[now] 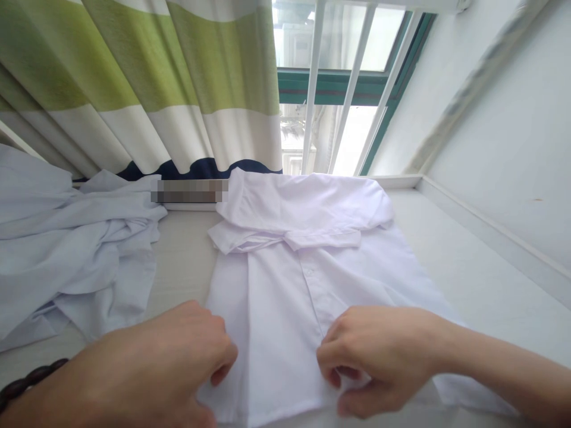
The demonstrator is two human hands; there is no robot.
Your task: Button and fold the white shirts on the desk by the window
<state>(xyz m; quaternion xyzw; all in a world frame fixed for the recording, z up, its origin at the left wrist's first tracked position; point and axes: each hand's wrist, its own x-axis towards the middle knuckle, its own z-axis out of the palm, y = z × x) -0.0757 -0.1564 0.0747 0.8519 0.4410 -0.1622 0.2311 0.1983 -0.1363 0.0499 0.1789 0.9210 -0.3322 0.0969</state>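
A white buttoned garment (276,333) lies spread on the pale surface, its upper part folded over at the far end and a sleeve lying across the middle. At its lower left edge is my left hand (178,362), fingers curled, with the fingertips largely hidden. My right hand (379,356) rests on the lower right part, its fingers curled around a bit of white cloth near the button strip. A dark beaded bracelet (31,380) circles my left wrist.
More crumpled white clothing (89,249) lies at the left. Behind stand a green and white curtain (187,71) and a barred window (339,89). A raised ledge (491,232) and white wall run along the right.
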